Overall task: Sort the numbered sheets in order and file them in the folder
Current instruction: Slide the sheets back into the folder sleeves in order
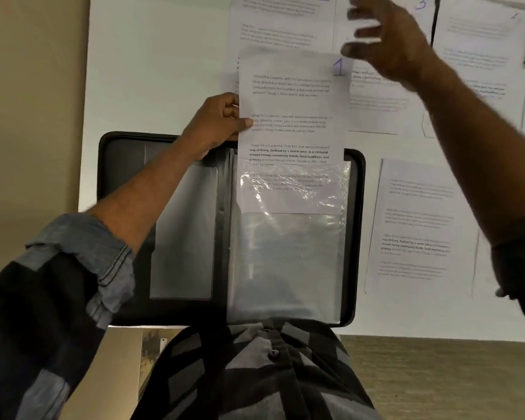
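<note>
Pinching the left edge of the sheet marked 1 (291,104) between thumb and curled fingers, the left hand (222,122) sits at about 10 o'clock from frame centre. The sheet's lower part lies inside the top opening of a clear sleeve (285,262) on the right half of the open black folder (128,165); its upper part sticks out past the folder's far edge toward 12 o'clock. The folder lies flat on the white table (164,56), close to the person's body. The right hand (388,47) is raised at 1 o'clock, motion-blurred, fingers spread and apart, holding nothing that shows. The sheet marked 2 (279,22) lies at 12 o'clock, partly under sheet 1. The sheet marked 3 (376,110) lies at 1 o'clock, partly behind the right hand. Another sheet (482,40) lies at 2 o'clock; its number is unreadable. One more sheet (422,225) lies at 3 o'clock, just beside the folder's right edge; no number legible.
</note>
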`<act>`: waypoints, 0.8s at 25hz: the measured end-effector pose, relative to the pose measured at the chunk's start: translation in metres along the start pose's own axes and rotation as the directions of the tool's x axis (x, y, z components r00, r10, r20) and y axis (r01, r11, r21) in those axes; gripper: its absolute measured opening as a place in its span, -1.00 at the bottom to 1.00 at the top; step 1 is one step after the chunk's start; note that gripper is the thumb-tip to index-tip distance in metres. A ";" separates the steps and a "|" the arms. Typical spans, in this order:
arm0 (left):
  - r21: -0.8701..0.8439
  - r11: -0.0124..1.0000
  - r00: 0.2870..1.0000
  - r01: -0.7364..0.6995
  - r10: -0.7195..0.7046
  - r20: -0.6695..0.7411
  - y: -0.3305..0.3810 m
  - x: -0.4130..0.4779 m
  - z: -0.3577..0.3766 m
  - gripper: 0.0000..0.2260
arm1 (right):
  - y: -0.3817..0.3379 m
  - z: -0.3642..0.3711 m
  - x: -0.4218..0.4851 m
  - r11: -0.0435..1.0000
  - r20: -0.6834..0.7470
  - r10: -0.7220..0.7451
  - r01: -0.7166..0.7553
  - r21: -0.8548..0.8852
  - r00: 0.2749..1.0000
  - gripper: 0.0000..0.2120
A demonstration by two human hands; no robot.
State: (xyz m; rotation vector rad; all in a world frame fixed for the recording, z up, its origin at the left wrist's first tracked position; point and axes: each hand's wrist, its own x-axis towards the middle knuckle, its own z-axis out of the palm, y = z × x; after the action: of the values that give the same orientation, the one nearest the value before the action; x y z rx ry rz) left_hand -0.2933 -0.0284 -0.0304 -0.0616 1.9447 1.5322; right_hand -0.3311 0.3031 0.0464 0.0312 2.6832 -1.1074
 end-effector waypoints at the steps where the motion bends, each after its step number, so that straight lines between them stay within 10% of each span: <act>1: -0.006 1.000 1.000 -0.014 0.014 -0.013 -0.001 -0.004 0.000 -0.68 | -0.018 0.000 0.016 0.991 0.102 -0.065 0.076 -0.107 0.993 -0.41; 5: 0.020 0.995 0.989 -0.094 0.096 -0.109 -0.008 -0.014 0.002 -0.67 | -0.065 0.032 0.054 0.854 0.515 -0.052 0.306 -0.421 0.856 -0.60; 10: 0.263 0.945 0.881 -0.194 0.286 -0.378 -0.032 -0.069 0.018 -0.59 | -0.067 0.059 0.061 0.859 0.615 0.083 0.256 -0.443 0.784 -0.77; 20: 0.747 0.549 0.895 -0.375 0.424 0.138 -0.116 -0.163 0.094 -0.38 | -0.046 0.096 0.026 0.963 0.808 0.267 -0.109 -0.247 0.526 -0.79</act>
State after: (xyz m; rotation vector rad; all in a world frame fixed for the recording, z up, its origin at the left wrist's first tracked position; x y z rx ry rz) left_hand -0.0740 -0.0379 -0.0552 0.7699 2.6307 0.8027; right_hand -0.3411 0.2015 0.0073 -0.1898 1.8029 -0.5734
